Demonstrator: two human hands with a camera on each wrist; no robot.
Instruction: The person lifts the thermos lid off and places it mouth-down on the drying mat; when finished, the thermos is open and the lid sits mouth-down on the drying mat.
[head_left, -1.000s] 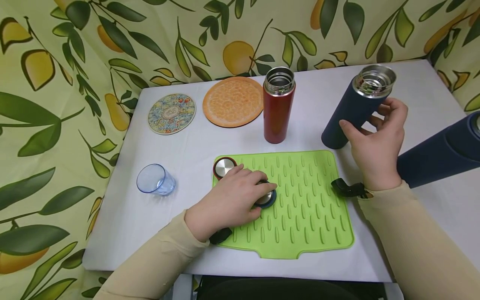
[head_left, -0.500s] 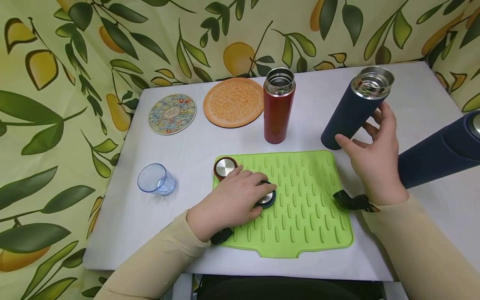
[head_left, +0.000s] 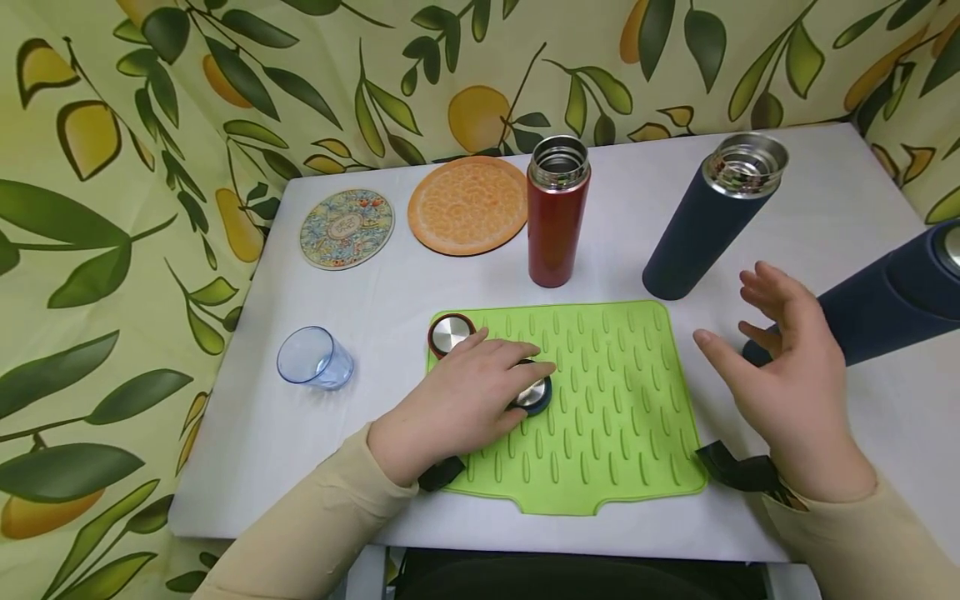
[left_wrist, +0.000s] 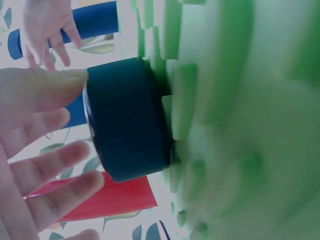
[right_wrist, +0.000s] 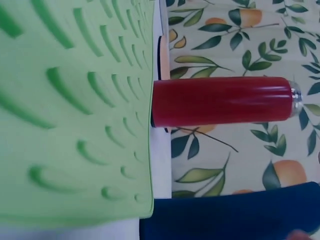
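The open blue bottle [head_left: 701,237] stands upright beyond your nearer right hand [head_left: 806,396], fingers spread; your left hand [head_left: 453,396] splays over the blue lid [head_left: 536,395].

A patterned covering [head_left: 420,75] goes behind the counter [head_left: 247,442] and along its left and right sides. Its ground is pale yellow-cream, printed with green leaves, dark stems and yellow-orange fruits. The counter has a white surface, and a grey support [head_left: 366,575] shows under its front edge. The light is bright and soft.
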